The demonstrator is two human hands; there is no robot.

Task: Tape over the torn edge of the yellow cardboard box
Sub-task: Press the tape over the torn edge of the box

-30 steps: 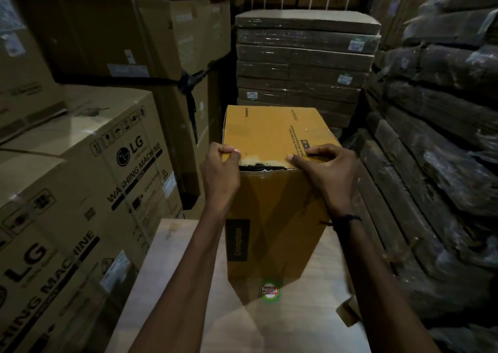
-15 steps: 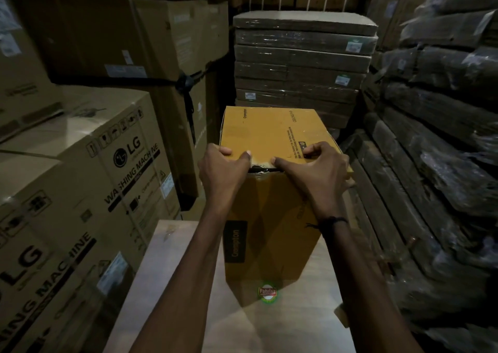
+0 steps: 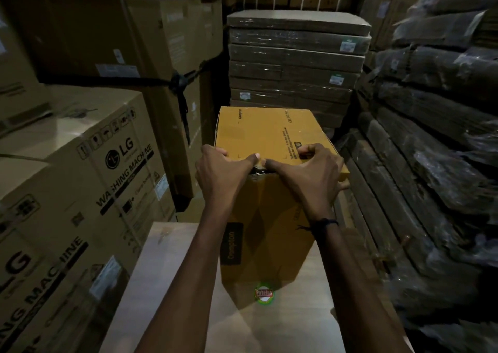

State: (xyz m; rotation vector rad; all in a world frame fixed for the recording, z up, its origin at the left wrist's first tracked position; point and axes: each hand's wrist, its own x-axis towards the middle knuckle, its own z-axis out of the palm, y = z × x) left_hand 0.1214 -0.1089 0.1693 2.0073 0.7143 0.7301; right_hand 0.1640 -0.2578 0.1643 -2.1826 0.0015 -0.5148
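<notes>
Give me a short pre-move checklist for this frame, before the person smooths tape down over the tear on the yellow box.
1. Tall yellow cardboard box upright on the pale wooden board: ok.
2. Torn edge closed: not ok, a dark gap shows between the thumbs.
3. Left hand braced on the near top edge, fingers curled over it: ok.
4. Right hand braced on the same edge, thumb beside the left thumb: ok.
5. Tape laid across the tear: cannot tell, too dark.
6. Tape roll within reach: cannot tell, none in view.

cartons [image 3: 80,180] left, bundles [image 3: 436,137] right
</notes>
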